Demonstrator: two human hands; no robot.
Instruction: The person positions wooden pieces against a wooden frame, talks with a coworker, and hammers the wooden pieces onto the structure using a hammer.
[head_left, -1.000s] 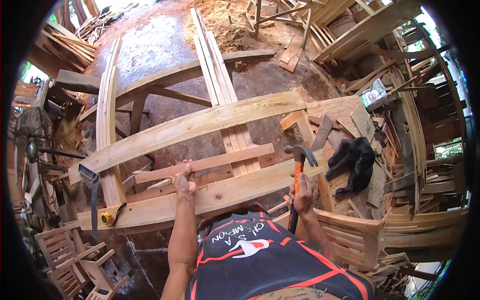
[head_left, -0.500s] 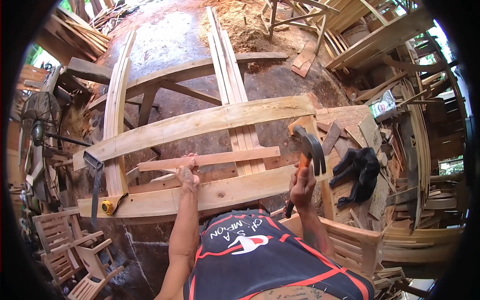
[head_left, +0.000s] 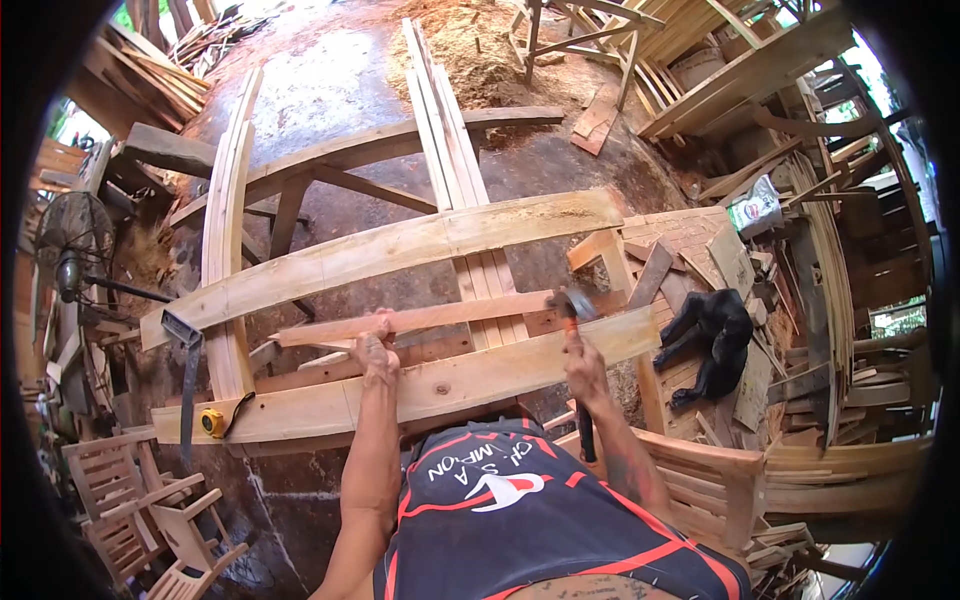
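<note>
the left hand closes its fingers on a thin wooden strip between 2 wide boards. the right hand curls its fingers round a hammer, head at the strip's end.

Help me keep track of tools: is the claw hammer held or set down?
Held: the right hand is closed around the claw hammer, whose head shows at the right end of the narrow wooden strip.

Fisheye from the head, facing down
Close over the shirt; the near edge of the front plank crosses below centre.
</note>
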